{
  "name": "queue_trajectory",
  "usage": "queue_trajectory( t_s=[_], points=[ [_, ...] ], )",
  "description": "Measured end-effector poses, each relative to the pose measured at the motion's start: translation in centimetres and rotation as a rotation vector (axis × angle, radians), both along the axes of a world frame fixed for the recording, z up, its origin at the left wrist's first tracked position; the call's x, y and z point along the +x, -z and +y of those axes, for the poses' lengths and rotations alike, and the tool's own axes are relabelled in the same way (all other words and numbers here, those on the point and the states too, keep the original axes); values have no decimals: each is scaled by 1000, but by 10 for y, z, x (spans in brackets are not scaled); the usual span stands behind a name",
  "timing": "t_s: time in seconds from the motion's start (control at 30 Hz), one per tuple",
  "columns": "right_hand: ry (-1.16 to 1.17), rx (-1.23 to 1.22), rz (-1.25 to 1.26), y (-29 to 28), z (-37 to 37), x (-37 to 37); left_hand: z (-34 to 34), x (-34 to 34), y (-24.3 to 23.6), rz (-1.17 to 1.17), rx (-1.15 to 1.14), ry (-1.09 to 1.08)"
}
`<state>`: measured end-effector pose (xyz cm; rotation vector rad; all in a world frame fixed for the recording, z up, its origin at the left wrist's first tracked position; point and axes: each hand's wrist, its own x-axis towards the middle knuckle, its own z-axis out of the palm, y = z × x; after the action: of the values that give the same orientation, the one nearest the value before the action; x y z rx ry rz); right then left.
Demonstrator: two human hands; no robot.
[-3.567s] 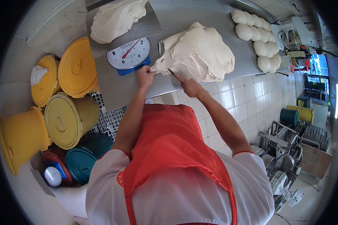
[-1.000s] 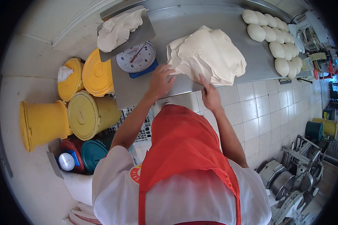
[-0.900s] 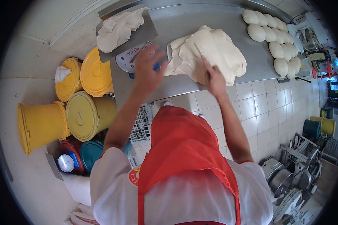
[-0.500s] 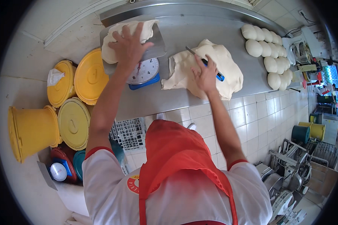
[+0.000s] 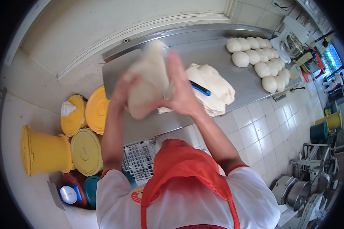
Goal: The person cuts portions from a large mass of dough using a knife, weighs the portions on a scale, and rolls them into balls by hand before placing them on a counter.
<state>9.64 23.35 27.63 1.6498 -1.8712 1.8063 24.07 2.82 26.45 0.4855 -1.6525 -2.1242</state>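
You are gripping a lump of dough [image 5: 147, 86] between your left hand [image 5: 122, 93] and right hand [image 5: 181, 89], shaping it; next, probably rounding it over the steel table [image 5: 233, 82].

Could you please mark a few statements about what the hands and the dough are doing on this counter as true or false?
1. Both hands, left hand and right hand, hold a piece of dough up above the counter. True.
2. The rolled dough balls sit on the floor. False: they lie in rows on the counter's far right end.
3. A blue-handled tool lies on the big dough heap. True.
4. The yellow buckets are red. False: they are yellow, standing left of the counter.
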Motion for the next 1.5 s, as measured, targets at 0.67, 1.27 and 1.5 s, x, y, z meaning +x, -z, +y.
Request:
queue_trajectory(
  t_s=[0.67,1.27,1.5],
  points=[
    [152,54,-946,150,325,-122,390,-180,148,120,853,362],
    [180,-697,-1303,125,437,-226,429,-341,125,-356,164,667],
    [349,-173,-880,149,482,-323,472,-409,149,200,673,636]
  ],
)
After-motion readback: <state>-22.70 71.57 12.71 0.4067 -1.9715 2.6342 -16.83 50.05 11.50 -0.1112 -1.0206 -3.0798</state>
